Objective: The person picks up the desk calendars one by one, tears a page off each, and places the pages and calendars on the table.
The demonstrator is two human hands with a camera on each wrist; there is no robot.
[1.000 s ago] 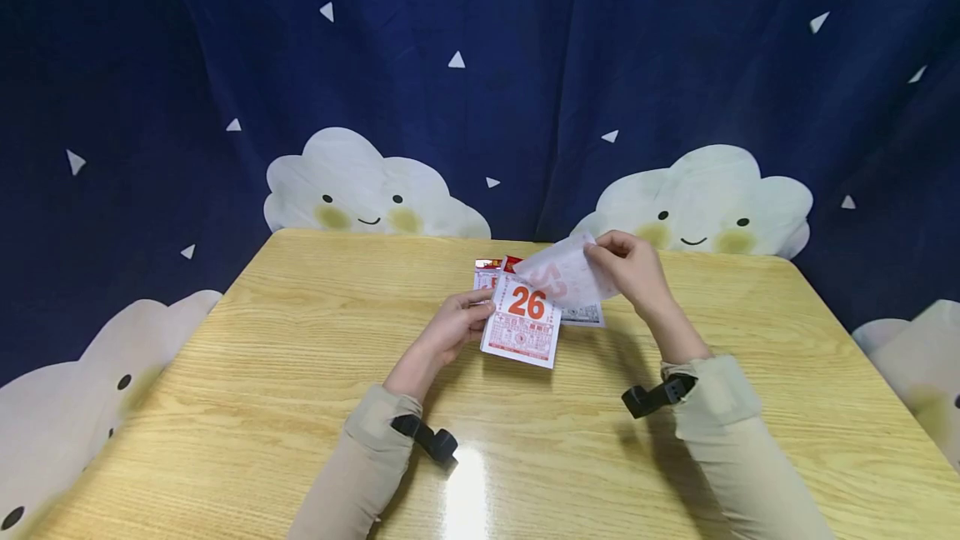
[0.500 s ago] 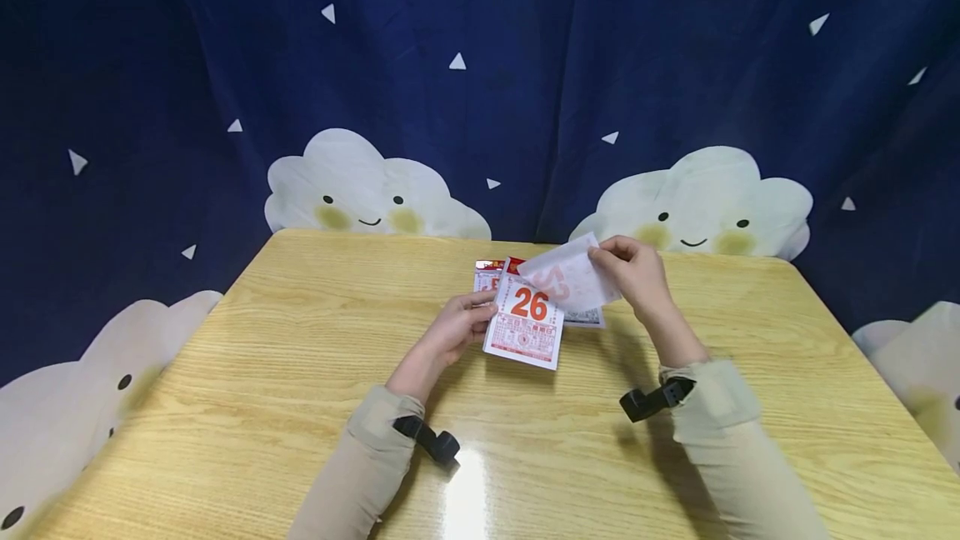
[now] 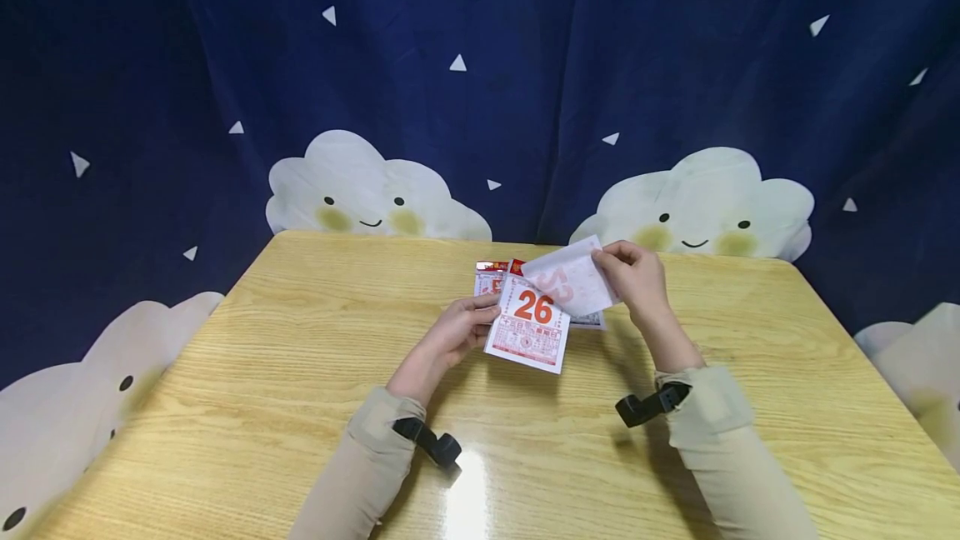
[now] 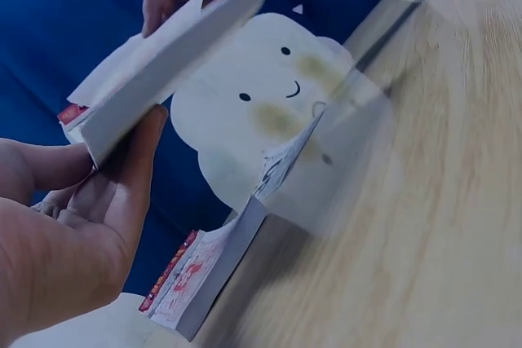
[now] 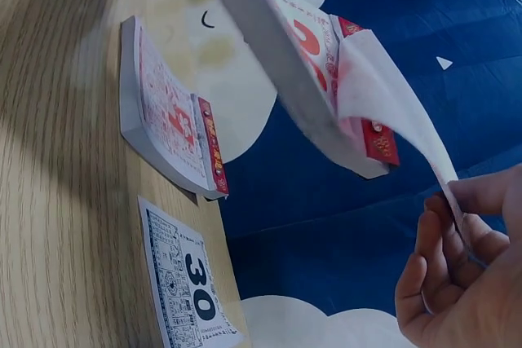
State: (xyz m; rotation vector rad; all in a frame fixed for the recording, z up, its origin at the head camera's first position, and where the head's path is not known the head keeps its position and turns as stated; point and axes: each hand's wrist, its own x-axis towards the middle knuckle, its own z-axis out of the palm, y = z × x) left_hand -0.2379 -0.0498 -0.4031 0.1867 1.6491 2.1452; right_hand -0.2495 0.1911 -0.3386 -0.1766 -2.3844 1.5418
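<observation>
My left hand (image 3: 456, 330) grips a thick tear-off calendar (image 3: 527, 342) by its left side, above the table. A large red 26 shows on its front page, and a red strip (image 5: 382, 143) binds its top. Between thumb and fingers, my right hand (image 3: 637, 277) pinches the lower corner of the lifted calendar page (image 3: 576, 277), which is folded up and to the right. In the right wrist view this page still appears joined near the binding. Behind the held calendar, a second tear-off calendar (image 5: 167, 112) lies on the table.
A loose calendar page (image 5: 175, 275) printed with a dark 30 lies beside the second calendar. The wooden table (image 3: 285, 373) ends at a far edge against a dark blue curtain (image 3: 420, 40) with white clouds.
The held calendar has shifted slightly right and toward the person. My right hand has lowered a little, still pinching the lifted page.
</observation>
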